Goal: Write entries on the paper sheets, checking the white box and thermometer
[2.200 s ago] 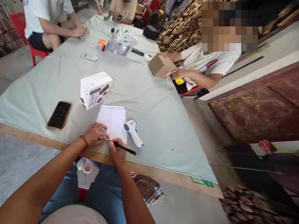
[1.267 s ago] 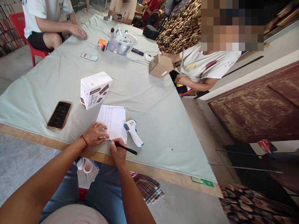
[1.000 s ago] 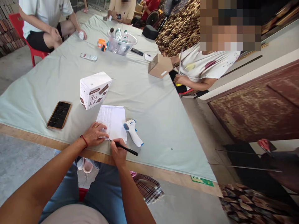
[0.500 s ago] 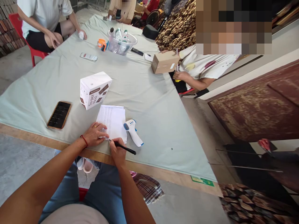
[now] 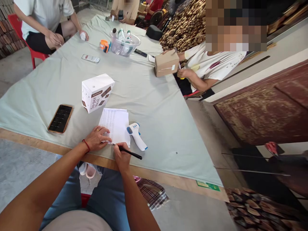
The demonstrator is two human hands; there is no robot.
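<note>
Several sheets of paper point(image 5: 119, 125) lie near the front edge of the table, with rows of small handwriting down their left side. My left hand point(image 5: 98, 138) rests on the lower left of the sheets, fingers spread and lying flat. A black pen point(image 5: 132, 154) is pinched in my right hand point(image 5: 122, 156), its tip at the bottom of the paper. Just right of the paper is a white and blue infrared thermometer point(image 5: 136, 136). Behind the sheets stands a white box point(image 5: 96, 93) printed "Super Meal". A smartphone point(image 5: 61, 118) with a dark screen lies to the left.
Farther back on the cloth-covered table point(image 5: 163, 128) are a clear plastic basin point(image 5: 125, 45) of bottles, an orange roll-like item point(image 5: 105, 46) and a white phone point(image 5: 90, 58). At right, a person handles a cardboard box point(image 5: 166, 63). Other people sit at the far left and far end.
The cardboard box has tilted and shifted slightly left in the other person's hands. My pen's back end has swung a little to the right. My left hand has stayed on the paper.
</note>
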